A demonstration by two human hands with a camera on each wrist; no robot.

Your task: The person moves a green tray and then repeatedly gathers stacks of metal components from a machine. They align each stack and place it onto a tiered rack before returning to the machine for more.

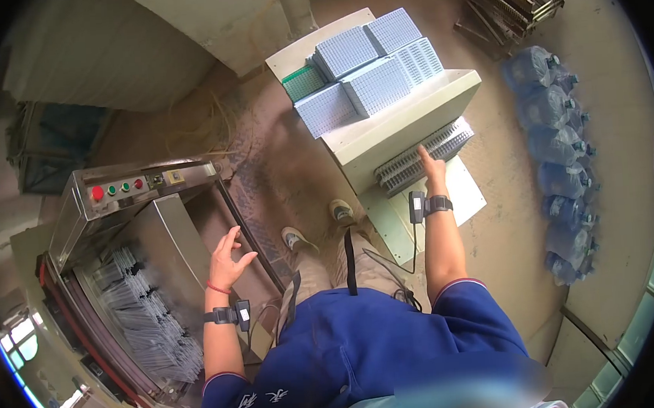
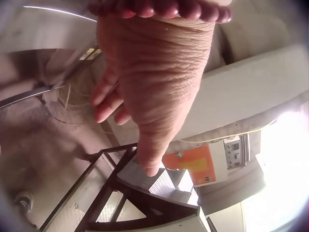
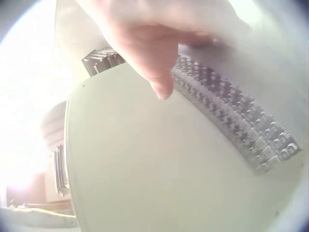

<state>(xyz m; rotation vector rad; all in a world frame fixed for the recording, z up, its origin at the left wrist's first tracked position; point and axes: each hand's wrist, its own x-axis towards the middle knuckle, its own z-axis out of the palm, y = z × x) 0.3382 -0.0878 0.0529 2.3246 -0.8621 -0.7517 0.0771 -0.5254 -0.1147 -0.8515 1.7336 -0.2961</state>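
Observation:
The left hand [image 1: 230, 265] hangs in the air beside the steel machine, holding nothing, thumb spread from its loosely bent fingers; the left wrist view shows the same hand [image 2: 154, 92]. At a row of grey toothed metal pieces [image 1: 426, 159] on the pale stand's lower board, the right hand [image 1: 435, 172] reaches down with one digit extended over the row. In the right wrist view the right hand [image 3: 159, 38] covers one part of the toothed row [image 3: 231, 111], its thumb pointing down alongside. Most of its fingers are hidden, so whether they grip the pieces cannot be told.
Stacked light-blue gridded blocks [image 1: 376, 87] and a green one [image 1: 303, 82] sit on the stand's upper board [image 1: 412, 118]. The machine [image 1: 78, 221] with buttons and a pile of grey strips [image 1: 149, 315] is at left. Large water bottles [image 1: 559, 157] line the right; metal racks [image 1: 514, 1] stand behind.

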